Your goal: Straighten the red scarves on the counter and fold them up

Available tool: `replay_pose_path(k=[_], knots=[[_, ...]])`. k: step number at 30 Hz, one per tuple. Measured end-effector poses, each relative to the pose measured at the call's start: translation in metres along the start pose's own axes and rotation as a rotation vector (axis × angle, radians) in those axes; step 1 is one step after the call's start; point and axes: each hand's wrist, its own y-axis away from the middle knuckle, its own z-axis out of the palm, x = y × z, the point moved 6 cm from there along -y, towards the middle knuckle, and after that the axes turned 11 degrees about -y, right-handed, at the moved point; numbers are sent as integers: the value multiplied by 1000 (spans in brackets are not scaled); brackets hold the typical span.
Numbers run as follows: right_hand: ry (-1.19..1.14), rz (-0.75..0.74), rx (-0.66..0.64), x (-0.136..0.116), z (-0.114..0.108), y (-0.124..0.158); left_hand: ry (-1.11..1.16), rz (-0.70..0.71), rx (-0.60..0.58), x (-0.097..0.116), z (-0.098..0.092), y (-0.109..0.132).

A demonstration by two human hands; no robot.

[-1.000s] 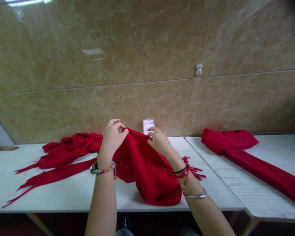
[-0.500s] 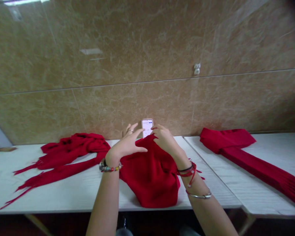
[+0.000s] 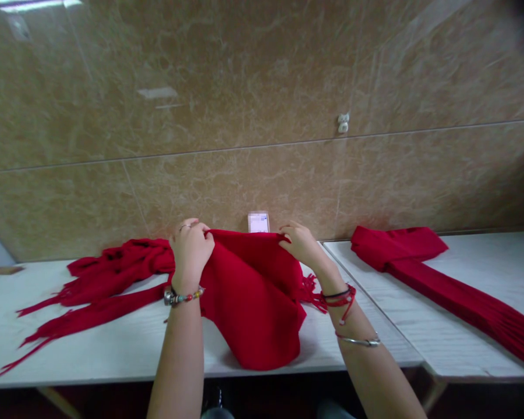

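Observation:
A red fringed cloth [image 3: 257, 297] is stretched by its upper edge between my two hands, and its lower part rests near the front of the white table [image 3: 126, 355]. My left hand [image 3: 191, 250] pinches the upper left corner, with the thumb on the near side. Closed on the upper right part of the same edge is my right hand [image 3: 301, 244]. Fringe sticks out below my right wrist. Behind the raised edge stands a phone [image 3: 258, 222] with a lit screen, its lower part hidden by the cloth.
On the left lies a crumpled red scarf [image 3: 117, 270] with fringed ends. A folded red scarf [image 3: 445, 282] stretches across the right table section, past a seam. A tiled wall [image 3: 244, 105] rises behind, bearing a small white hook [image 3: 343, 123].
My hands have moved apart, the left one closing on the cloth. The cloth's upper edge is now spread wide between them and covers more of the phone.

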Motion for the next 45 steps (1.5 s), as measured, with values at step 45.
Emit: replay_pose_path(k=[45], knots=[[-123, -120, -251, -48, 21, 7, 221, 469, -331, 75, 26, 17]])
